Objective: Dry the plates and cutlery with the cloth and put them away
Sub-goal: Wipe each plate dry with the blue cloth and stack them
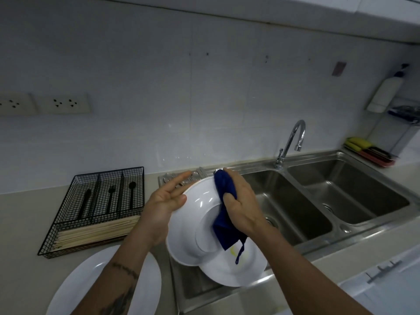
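Observation:
My left hand (167,200) holds a white plate (193,221) by its left rim, thumb on the face and fingers stretched behind it. The plate is tilted over the draining board. My right hand (238,201) grips a dark blue cloth (223,214) and presses it on the plate's upper right rim, while the cloth's tail hangs down across the plate. Just below lies a second white plate (236,269) on the draining board (193,289). A third white plate (91,283) sits on the counter at bottom left. Metal cutlery (195,175) lies behind the held plate, mostly hidden.
A black wire cutlery tray (68,223) with three black utensils and several wooden chopsticks stands on the counter at left. A double steel sink (318,201) with a tap (293,142) is at right. Sponges in a red tray (372,151) and a soap bottle (384,92) sit far right.

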